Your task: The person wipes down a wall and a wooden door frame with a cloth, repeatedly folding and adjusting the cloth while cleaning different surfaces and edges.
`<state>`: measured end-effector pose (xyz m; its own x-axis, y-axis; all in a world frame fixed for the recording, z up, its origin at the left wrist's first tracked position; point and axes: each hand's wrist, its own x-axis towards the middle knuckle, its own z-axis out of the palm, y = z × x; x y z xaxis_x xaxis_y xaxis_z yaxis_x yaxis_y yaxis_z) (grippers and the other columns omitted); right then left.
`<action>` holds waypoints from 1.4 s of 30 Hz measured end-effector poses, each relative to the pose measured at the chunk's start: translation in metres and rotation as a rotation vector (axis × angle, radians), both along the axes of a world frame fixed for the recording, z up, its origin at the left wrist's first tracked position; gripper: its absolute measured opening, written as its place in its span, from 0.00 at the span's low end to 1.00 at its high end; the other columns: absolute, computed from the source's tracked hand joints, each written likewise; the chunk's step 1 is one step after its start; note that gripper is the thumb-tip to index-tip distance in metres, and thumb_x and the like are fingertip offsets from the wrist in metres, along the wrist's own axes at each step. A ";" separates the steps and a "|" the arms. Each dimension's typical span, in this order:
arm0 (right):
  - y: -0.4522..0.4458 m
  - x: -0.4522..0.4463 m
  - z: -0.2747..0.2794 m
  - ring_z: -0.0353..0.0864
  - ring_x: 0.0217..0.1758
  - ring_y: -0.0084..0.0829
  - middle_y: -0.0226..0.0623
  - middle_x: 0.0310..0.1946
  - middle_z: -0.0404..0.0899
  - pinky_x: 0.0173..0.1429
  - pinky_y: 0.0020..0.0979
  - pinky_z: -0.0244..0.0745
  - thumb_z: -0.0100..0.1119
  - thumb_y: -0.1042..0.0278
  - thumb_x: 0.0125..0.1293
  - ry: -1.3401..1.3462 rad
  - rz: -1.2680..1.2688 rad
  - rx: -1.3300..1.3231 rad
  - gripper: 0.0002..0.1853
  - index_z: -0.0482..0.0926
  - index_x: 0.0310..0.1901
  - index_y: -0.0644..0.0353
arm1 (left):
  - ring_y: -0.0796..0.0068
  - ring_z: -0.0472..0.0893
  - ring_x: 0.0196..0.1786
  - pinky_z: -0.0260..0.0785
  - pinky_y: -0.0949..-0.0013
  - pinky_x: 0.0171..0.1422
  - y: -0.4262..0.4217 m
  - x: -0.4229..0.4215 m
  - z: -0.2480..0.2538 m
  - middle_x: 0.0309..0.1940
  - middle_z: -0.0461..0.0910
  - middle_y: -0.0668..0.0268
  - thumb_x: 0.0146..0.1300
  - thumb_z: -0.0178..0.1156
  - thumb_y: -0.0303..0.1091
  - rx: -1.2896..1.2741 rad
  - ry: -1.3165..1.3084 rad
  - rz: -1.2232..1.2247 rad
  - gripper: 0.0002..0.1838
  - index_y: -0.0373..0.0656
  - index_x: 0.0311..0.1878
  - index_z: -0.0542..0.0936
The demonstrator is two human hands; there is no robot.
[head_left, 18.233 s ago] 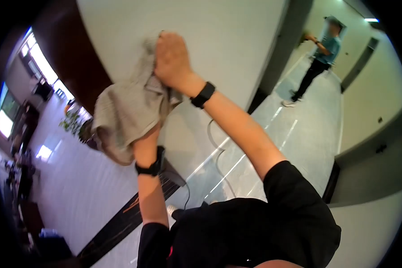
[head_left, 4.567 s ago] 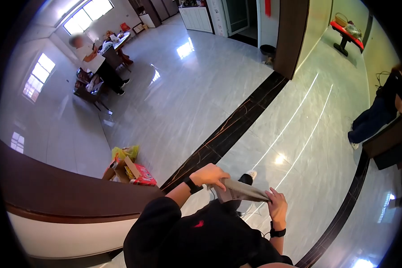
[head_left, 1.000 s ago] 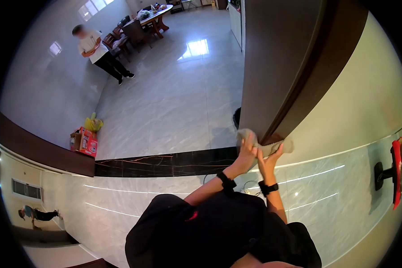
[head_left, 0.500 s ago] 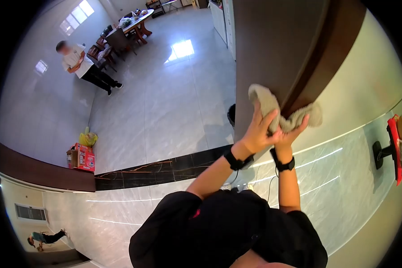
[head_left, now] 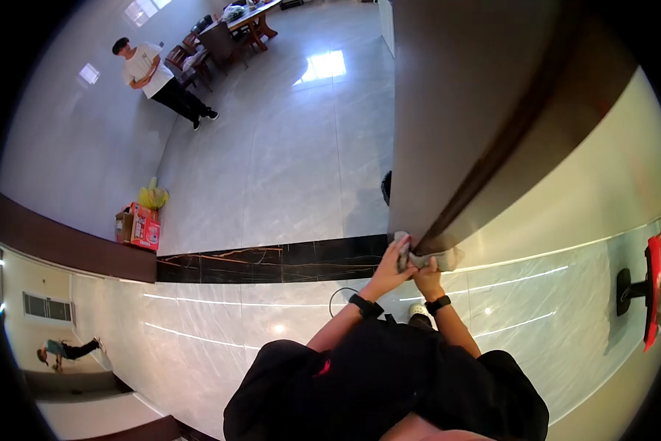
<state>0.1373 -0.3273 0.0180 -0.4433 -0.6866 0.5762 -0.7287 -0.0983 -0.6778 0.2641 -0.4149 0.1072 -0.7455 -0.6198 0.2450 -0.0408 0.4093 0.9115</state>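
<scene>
A grey-beige cloth [head_left: 445, 258] is pressed around the edge of the dark brown door frame [head_left: 455, 147], low down near the floor. My left hand [head_left: 391, 272] holds the cloth's left part against the frame's left face. Close beside it, my right hand [head_left: 428, 278] grips the cloth at the right, by the pale wall [head_left: 566, 198]. Both wrists carry black bands. Part of my fingers is hidden by the cloth.
A black stone threshold strip [head_left: 308, 262] runs left from the frame. A red box [head_left: 145, 229] with a yellow bag [head_left: 154, 197] stands by the left wall. One person [head_left: 154, 70] stands near the chairs and table; another [head_left: 69, 350] is at the far left. A red-topped stand [head_left: 652, 290] is at right.
Both hands and the cloth went up the frame, then came back down to near its foot. The camera view has shifted too.
</scene>
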 end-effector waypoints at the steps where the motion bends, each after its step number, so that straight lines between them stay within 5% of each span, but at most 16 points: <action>1: 0.002 -0.003 0.001 0.80 0.45 0.50 0.45 0.42 0.80 0.51 0.49 0.73 0.71 0.62 0.52 0.154 -0.043 -0.059 0.34 0.60 0.56 0.52 | 0.57 0.58 0.70 0.50 0.61 0.72 0.003 -0.004 0.003 0.66 0.59 0.52 0.51 0.70 0.35 0.030 0.011 0.016 0.46 0.39 0.70 0.54; 5: 0.020 -0.035 0.040 0.75 0.54 0.50 0.46 0.47 0.77 0.61 0.50 0.64 0.69 0.68 0.51 0.495 0.108 -0.058 0.30 0.68 0.57 0.48 | 0.52 0.59 0.69 0.53 0.58 0.71 0.024 -0.021 0.005 0.65 0.59 0.50 0.45 0.73 0.33 0.027 -0.038 0.230 0.53 0.38 0.71 0.50; 8: 0.034 -0.053 0.080 0.68 0.55 0.57 0.51 0.53 0.69 0.58 0.55 0.64 0.70 0.69 0.49 0.537 0.217 -0.043 0.34 0.64 0.58 0.53 | 0.48 0.59 0.67 0.54 0.57 0.69 0.037 -0.046 0.003 0.63 0.57 0.47 0.45 0.71 0.27 0.060 0.025 0.414 0.54 0.37 0.72 0.46; 11: 0.042 -0.070 0.098 0.68 0.52 0.51 0.46 0.49 0.69 0.56 0.49 0.66 0.67 0.72 0.49 0.465 0.216 -0.069 0.29 0.70 0.55 0.53 | 0.45 0.59 0.66 0.55 0.55 0.68 0.049 -0.049 0.021 0.62 0.57 0.44 0.45 0.68 0.24 -0.099 0.031 0.503 0.54 0.36 0.72 0.44; 17: 0.016 -0.080 0.219 0.66 0.50 0.50 0.47 0.43 0.70 0.61 0.48 0.57 0.68 0.67 0.49 0.297 0.182 -0.199 0.28 0.68 0.51 0.67 | 0.40 0.59 0.66 0.53 0.53 0.69 0.038 -0.045 0.162 0.65 0.54 0.39 0.46 0.69 0.29 -0.432 -0.021 0.591 0.56 0.33 0.72 0.42; 19: -0.007 -0.070 0.262 0.65 0.51 0.48 0.47 0.43 0.71 0.63 0.48 0.54 0.69 0.64 0.51 -0.037 0.231 -0.532 0.31 0.67 0.52 0.71 | 0.42 0.58 0.67 0.50 0.54 0.71 0.021 -0.035 0.198 0.65 0.53 0.39 0.48 0.70 0.33 -0.500 0.102 0.620 0.56 0.33 0.72 0.42; 21: -0.022 -0.057 0.315 0.64 0.55 0.49 0.48 0.47 0.73 0.63 0.47 0.52 0.67 0.56 0.54 -0.161 0.204 -0.667 0.33 0.67 0.54 0.73 | 0.48 0.54 0.71 0.46 0.56 0.73 0.009 -0.047 0.249 0.69 0.50 0.41 0.51 0.69 0.34 -0.314 0.619 0.505 0.54 0.32 0.72 0.41; 22: -0.029 -0.055 0.317 0.64 0.55 0.49 0.48 0.47 0.73 0.63 0.47 0.52 0.67 0.56 0.54 -0.157 0.223 -0.661 0.33 0.67 0.54 0.73 | 0.51 0.51 0.72 0.44 0.58 0.74 0.001 -0.049 0.265 0.70 0.47 0.43 0.53 0.67 0.35 -0.438 0.521 0.495 0.53 0.32 0.72 0.41; 23: -0.035 -0.054 0.319 0.63 0.57 0.49 0.49 0.50 0.73 0.62 0.46 0.52 0.64 0.54 0.55 0.226 0.010 -0.596 0.34 0.68 0.56 0.72 | 0.55 0.49 0.74 0.41 0.59 0.75 -0.004 -0.049 0.279 0.72 0.44 0.45 0.56 0.66 0.36 -0.558 0.417 0.483 0.52 0.32 0.72 0.40; 24: -0.041 -0.054 0.323 0.62 0.59 0.49 0.50 0.53 0.73 0.62 0.46 0.52 0.61 0.51 0.56 0.606 -0.212 -0.525 0.34 0.69 0.57 0.71 | 0.58 0.46 0.75 0.40 0.60 0.75 -0.004 -0.058 0.291 0.73 0.41 0.47 0.60 0.62 0.45 -0.379 0.490 0.343 0.51 0.32 0.72 0.38; 29: -0.038 -0.051 0.269 0.65 0.63 0.49 0.49 0.55 0.73 0.63 0.48 0.55 0.57 0.50 0.55 0.675 -0.249 -0.350 0.30 0.73 0.55 0.64 | 0.58 0.48 0.74 0.40 0.59 0.75 -0.010 -0.075 0.236 0.73 0.41 0.49 0.61 0.53 0.63 -0.262 0.692 0.276 0.55 0.29 0.71 0.38; 31: -0.034 -0.051 0.240 0.70 0.59 0.51 0.46 0.54 0.75 0.62 0.51 0.59 0.59 0.51 0.54 0.698 -0.222 -0.328 0.26 0.76 0.53 0.57 | 0.64 0.52 0.72 0.47 0.59 0.74 -0.003 -0.077 0.206 0.71 0.48 0.58 0.54 0.53 0.72 -0.014 0.699 0.279 0.60 0.39 0.73 0.38; 37: -0.018 -0.053 0.142 0.76 0.52 0.47 0.40 0.49 0.78 0.56 0.50 0.67 0.62 0.53 0.54 0.514 0.059 -0.048 0.19 0.80 0.47 0.50 | 0.60 0.52 0.73 0.47 0.56 0.74 -0.004 -0.064 0.083 0.71 0.47 0.54 0.52 0.47 0.76 0.228 0.571 0.082 0.62 0.38 0.72 0.30; 41: -0.010 -0.049 0.111 0.76 0.52 0.48 0.42 0.48 0.77 0.56 0.50 0.67 0.63 0.58 0.55 0.487 0.145 -0.004 0.17 0.80 0.46 0.52 | 0.61 0.55 0.71 0.51 0.60 0.72 -0.011 -0.048 0.036 0.70 0.50 0.54 0.59 0.40 0.73 0.023 0.169 0.233 0.53 0.35 0.72 0.43; 42: -0.006 -0.048 0.114 0.75 0.52 0.48 0.44 0.48 0.76 0.56 0.49 0.67 0.63 0.62 0.55 0.520 0.143 -0.067 0.19 0.77 0.49 0.54 | 0.63 0.61 0.68 0.55 0.64 0.70 -0.016 -0.041 0.032 0.68 0.56 0.54 0.66 0.43 0.64 -0.124 0.111 0.272 0.43 0.33 0.69 0.54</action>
